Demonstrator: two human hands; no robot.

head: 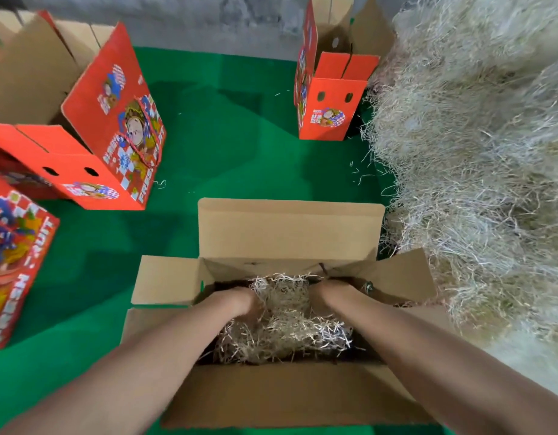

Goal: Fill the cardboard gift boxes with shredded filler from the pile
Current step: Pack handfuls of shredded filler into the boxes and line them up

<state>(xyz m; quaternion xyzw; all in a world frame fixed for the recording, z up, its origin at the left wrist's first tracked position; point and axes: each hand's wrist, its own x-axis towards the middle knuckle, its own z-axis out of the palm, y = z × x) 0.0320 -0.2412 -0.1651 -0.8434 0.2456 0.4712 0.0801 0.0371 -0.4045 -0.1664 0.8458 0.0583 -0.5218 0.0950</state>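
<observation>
Open box [290,233] sits at the middle of the near edge of the green mat [224,136]. All four flaps are folded out, plain brown inside.

A clump of filler [287,324] lies in the box between the two hands. The dark bottom of the box shows around the clump.

Left hand [237,301]: down in the box on the clump's left side, fingers buried in the strands. Cannot tell whether it grips.

Right hand [329,293]: on the clump's right side, towards the far right inside corner, fingers likewise hidden. Cannot tell grip or flat.

Pile [475,152] of the same pale shreds runs along the whole right edge of the mat and meets the open box's right flap. Stray strands lie on the mat just beside it.

Tall red box [328,111]: upright at the far right, against the pile, top open.

Big red box [114,127]: far left, flaps up.

Third red box [17,252]: left edge, partly cut off.
</observation>
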